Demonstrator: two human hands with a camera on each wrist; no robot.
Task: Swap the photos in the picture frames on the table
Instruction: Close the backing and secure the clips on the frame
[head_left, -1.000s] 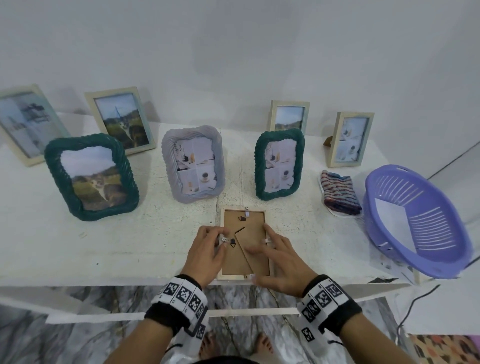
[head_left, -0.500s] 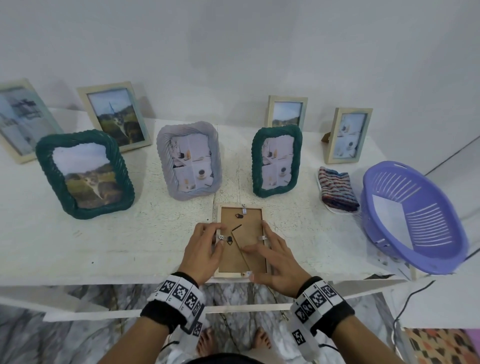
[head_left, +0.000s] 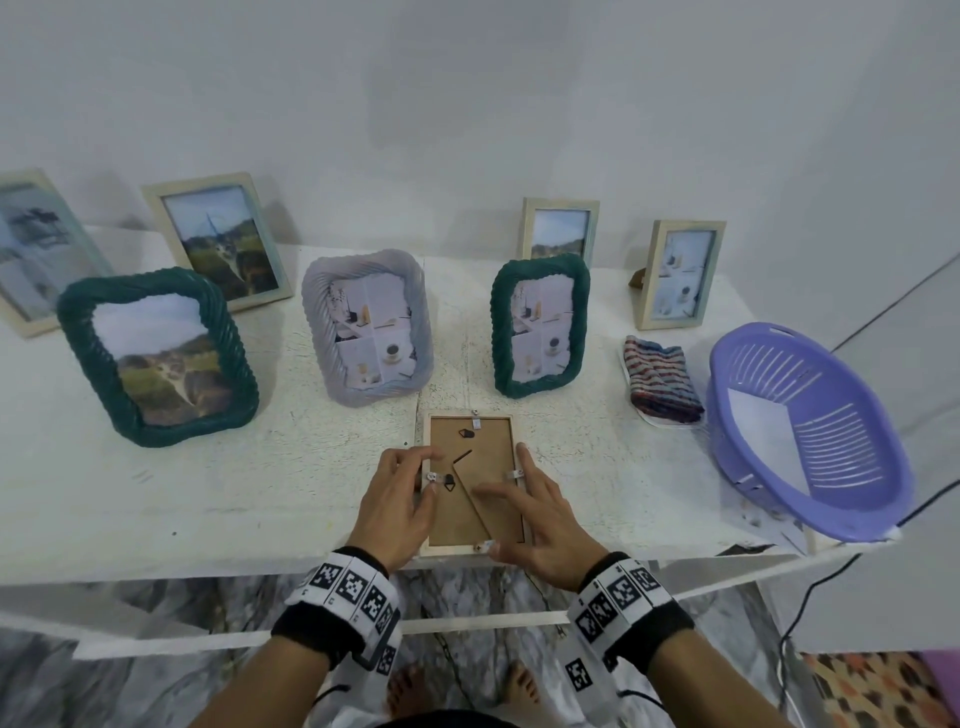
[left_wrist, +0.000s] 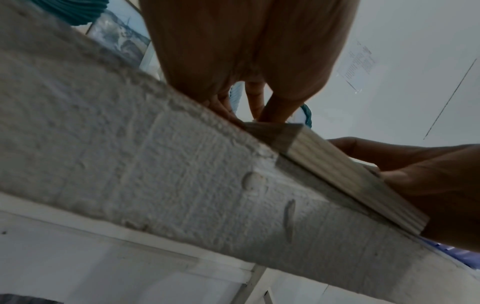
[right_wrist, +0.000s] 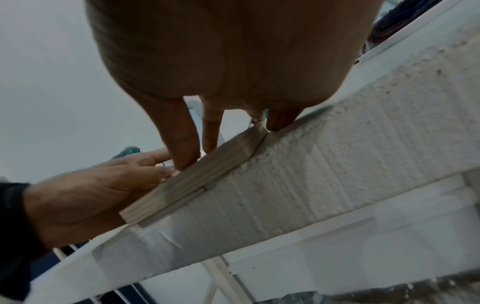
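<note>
A light wooden picture frame (head_left: 470, 447) lies face down at the table's front edge, its brown backing and folded stand up. My left hand (head_left: 423, 475) sits on its left side, thumb and index finger closed around a small metal tab (head_left: 434, 476). My right hand (head_left: 506, 499) lies spread over the backing, fingers straight, thumb by the bottom tab. In the left wrist view the left hand's fingers (left_wrist: 262, 107) come down on the frame's edge (left_wrist: 337, 170). In the right wrist view my right hand's fingers (right_wrist: 182, 144) press on the frame (right_wrist: 197, 181).
Behind stand a dark green frame (head_left: 156, 358), a grey frame (head_left: 369, 327) and a second green frame (head_left: 540, 325), with several wooden frames by the wall. A folded striped cloth (head_left: 660, 379) and a purple basket (head_left: 852, 457) lie to the right on the white table (head_left: 208, 493).
Both hands stay on the face-down frame in almost the same places. Only the head view has shifted a little.
</note>
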